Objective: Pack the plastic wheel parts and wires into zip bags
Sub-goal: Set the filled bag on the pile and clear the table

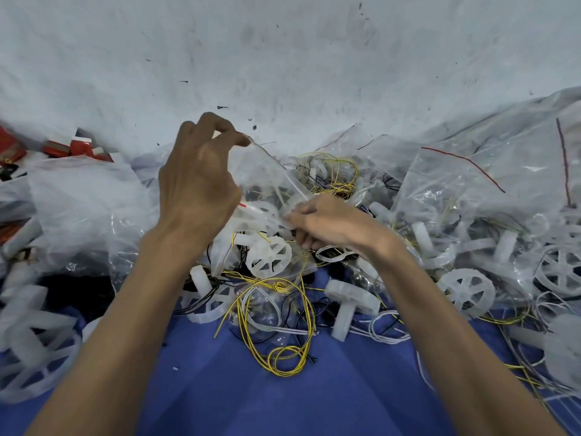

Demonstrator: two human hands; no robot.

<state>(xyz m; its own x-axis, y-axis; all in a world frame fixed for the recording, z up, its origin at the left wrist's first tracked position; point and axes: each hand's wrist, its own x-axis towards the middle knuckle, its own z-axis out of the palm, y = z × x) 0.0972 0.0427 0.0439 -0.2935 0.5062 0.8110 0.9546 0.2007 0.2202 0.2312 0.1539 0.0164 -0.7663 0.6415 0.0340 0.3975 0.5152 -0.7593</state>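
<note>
Your left hand pinches the top corner of a clear zip bag btw thumb and forefinger. Your right hand pinches the same zip edge lower down, its other fingers curled under, out of sight. The bag hangs over the heap mid-frame. A white wheel shows thru its lower part, the rest unreadable behind creased film. Loose yellow wires lie on the blue worktop just below. Filled bags at right blur together; red boxes far left are partly covered.
</note>
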